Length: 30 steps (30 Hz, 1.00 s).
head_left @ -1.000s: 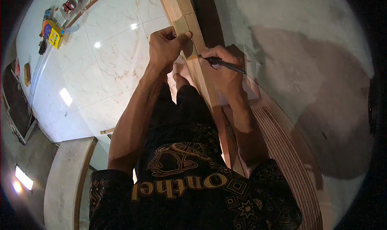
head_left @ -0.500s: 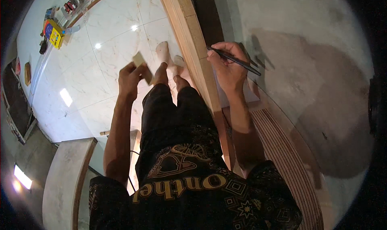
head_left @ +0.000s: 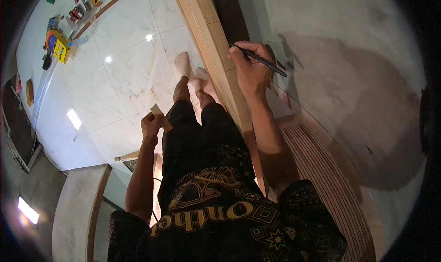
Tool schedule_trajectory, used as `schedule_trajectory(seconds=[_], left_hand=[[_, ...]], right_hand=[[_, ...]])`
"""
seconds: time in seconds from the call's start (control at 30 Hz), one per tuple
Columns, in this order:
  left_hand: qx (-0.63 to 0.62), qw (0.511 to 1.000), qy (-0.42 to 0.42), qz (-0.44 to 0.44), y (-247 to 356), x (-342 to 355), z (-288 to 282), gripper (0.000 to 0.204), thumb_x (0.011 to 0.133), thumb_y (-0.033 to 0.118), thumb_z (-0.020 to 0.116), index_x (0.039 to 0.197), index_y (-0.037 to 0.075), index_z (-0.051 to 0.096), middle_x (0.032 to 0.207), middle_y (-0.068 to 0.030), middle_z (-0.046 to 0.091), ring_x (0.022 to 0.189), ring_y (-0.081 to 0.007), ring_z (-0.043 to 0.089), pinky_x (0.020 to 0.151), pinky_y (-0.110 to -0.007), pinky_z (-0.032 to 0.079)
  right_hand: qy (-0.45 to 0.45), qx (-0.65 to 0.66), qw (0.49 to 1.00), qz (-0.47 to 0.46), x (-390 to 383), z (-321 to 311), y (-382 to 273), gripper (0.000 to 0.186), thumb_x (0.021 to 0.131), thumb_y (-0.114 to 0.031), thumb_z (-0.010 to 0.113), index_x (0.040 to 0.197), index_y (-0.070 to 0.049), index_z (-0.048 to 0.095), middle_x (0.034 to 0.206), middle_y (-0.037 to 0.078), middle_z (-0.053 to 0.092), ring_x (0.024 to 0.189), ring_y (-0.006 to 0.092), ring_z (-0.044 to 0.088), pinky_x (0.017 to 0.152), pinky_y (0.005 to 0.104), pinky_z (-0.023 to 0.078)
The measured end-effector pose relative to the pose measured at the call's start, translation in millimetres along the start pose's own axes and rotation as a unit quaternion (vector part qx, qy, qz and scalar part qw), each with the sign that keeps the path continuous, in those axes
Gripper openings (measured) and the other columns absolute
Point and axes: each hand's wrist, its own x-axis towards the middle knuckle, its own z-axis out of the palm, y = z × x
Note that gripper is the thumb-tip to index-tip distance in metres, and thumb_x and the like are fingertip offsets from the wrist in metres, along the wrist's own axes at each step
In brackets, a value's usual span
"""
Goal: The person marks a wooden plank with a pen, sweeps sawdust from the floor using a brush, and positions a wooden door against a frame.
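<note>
My left hand [head_left: 149, 128] is closed round a small flat tan piece [head_left: 156, 110], held above the pale floor beside my left leg. The piece looks bent, and I cannot make out whether it is card or sandpaper. In my right hand [head_left: 251, 76] is a slim black pen-like stick [head_left: 268, 63], pinched between thumb and fingers. Its front end lies by the wooden frame [head_left: 213, 30]; whether it touches the wood I cannot tell. The back end points toward the grey wall.
White marble-like tiles [head_left: 131, 78] lie under my bare feet. A yellow box [head_left: 58, 46], a clear bottle [head_left: 78, 42] and several small items stand at far left. A grey wall [head_left: 349, 55] rises at right, above a striped brown panel [head_left: 321, 170]. A pale slab [head_left: 76, 207] is at lower left.
My left hand has moved down nearer my thigh, and the tan piece has turned more edge-on. My right hand has shifted slightly left and up, with the black stick still in it.
</note>
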Motion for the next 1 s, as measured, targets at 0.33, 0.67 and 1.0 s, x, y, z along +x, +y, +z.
schedule_trajectory(seconds=[0.33,0.67,1.0], left_hand=[[-0.014,0.999,0.021,0.031,18.2,-0.9,5.3,0.02,0.087,0.016,0.07,0.092,-0.004,0.069,0.081,-0.0078,0.068,0.07,-0.0148,0.063,0.064,-0.032,0.053],[-0.01,0.999,0.006,0.037,21.2,1.8,5.2,0.019,0.088,0.015,0.068,0.091,-0.003,0.068,0.082,-0.0081,0.068,0.071,-0.0146,0.063,0.065,-0.032,0.053],[0.005,0.999,0.004,0.038,32.1,5.3,5.0,0.025,0.091,0.021,0.069,0.102,-0.002,0.067,0.089,-0.0085,0.069,0.078,-0.0167,0.065,0.069,-0.033,0.056]], right_hand=[[0.015,-0.014,0.999,-0.026,0.3,1.6,3.3,0.018,0.079,-0.011,0.079,0.089,-0.005,0.066,0.088,0.006,0.069,0.076,0.0144,0.061,0.068,0.0292,0.05],[-0.001,0.011,1.0,0.011,1.0,-2.0,-12.7,0.014,0.082,-0.007,0.075,0.089,-0.004,0.064,0.09,0.006,0.068,0.077,0.0135,0.063,0.067,0.0274,0.052],[-0.013,0.082,0.995,0.047,-11.6,-15.4,-23.4,0.019,0.083,-0.013,0.077,0.092,-0.004,0.063,0.093,0.005,0.065,0.08,0.0129,0.061,0.068,0.027,0.051]])
